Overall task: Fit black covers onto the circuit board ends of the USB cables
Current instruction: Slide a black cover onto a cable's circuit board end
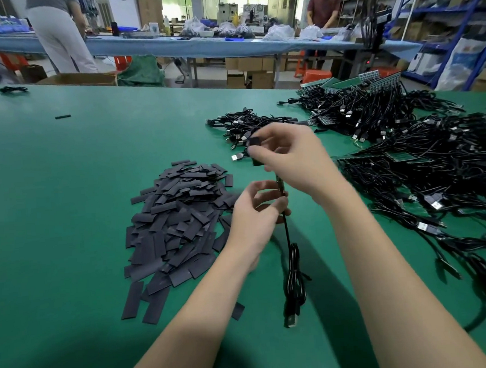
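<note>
Nearest the camera, a bundled USB cable [294, 277] hangs from the left hand [256, 214], its plug dangling just above the green desk [52, 195]. The left fingers [277, 207] are curled round the upper end of that cable, pinching it just below the circuit board end, which is mostly hidden between the two hands. Directly above, the right hand [291, 158] pinches a black cover [254, 142] between thumb and fingertips, held over the board end but, as far as can be seen, not yet slid on. So this cable's fitting looks to be at its start.

Just left of the hands lies a large heap of loose black covers [178, 216], so plenty remain to be used. To the right, a broad tangle of cables with green boards [423, 172] appears uncovered and waiting. Beyond the hands sits a smaller bunch of cables [244, 127], likely the finished ones, though their ends are too small to tell. The job seems early on.

No brand, label or writing can be read anywhere.
</note>
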Motion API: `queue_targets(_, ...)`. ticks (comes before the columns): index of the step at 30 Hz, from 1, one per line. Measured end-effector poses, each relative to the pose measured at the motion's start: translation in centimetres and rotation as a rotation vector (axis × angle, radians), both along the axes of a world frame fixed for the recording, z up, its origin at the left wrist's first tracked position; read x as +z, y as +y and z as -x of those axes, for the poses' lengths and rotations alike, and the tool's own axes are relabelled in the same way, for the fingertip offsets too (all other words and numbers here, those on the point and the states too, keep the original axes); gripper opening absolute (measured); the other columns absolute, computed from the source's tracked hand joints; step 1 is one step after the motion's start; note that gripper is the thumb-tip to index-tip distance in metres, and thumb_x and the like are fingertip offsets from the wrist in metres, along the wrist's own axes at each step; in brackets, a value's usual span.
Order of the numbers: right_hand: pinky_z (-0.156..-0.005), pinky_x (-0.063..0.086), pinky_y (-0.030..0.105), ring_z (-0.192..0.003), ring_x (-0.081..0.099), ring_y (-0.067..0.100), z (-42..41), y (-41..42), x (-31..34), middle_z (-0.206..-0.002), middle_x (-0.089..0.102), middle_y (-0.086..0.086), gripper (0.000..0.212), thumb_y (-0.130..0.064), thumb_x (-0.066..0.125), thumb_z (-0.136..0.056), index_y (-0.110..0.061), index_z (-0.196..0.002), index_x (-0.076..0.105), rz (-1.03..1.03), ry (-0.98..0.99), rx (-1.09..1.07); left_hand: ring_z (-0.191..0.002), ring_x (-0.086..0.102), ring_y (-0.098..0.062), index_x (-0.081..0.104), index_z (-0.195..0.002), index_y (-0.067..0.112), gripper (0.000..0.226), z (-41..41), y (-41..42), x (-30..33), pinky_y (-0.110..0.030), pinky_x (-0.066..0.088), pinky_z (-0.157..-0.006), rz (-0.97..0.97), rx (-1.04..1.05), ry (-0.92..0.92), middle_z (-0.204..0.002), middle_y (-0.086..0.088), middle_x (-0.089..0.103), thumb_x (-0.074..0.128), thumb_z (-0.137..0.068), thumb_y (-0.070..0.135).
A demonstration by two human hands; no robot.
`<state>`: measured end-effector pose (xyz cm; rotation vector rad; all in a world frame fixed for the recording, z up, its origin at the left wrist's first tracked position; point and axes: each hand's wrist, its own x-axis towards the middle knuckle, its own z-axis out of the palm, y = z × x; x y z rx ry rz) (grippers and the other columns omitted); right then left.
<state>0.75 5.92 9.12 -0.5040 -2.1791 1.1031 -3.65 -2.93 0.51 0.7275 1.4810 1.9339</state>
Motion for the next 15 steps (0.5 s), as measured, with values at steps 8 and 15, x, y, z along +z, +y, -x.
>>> queue_targets(8, -0.050, 0.043, 0.015, -0.056, 0.053, 0.008, -3.9, 2.5, -2.6, -0.084, 0.071, 0.000, 0.016, -0.008, 0.060, -0.099, -0.009, -0.108, 0.072, 0.698, 0.171, -0.084, -0.064, 0.064, -0.008, 0.065, -0.104, 0.019, 0.020, 0.4, -0.3, 0.2, -0.017, 0.047, -0.062, -0.011, -0.048, -0.062, -0.093, 0.003, 0.076, 0.064, -0.094, 0.002)
queue_targets(15, -0.055, 0.047, 0.016, -0.065, 0.058, 0.008, -4.0, 3.0, -3.4, -0.092, 0.072, 0.000, 0.019, -0.005, 0.060, -0.098, -0.008, -0.115, 0.069, 0.739, 0.189, 0.013, -0.061, 0.058, -0.009, 0.069, -0.099, 0.021, 0.023, 0.5, -0.5, 0.2, -0.026, 0.041, -0.068, -0.004, -0.093, -0.056, -0.090, 0.004, 0.076, 0.063, -0.092, 0.000)
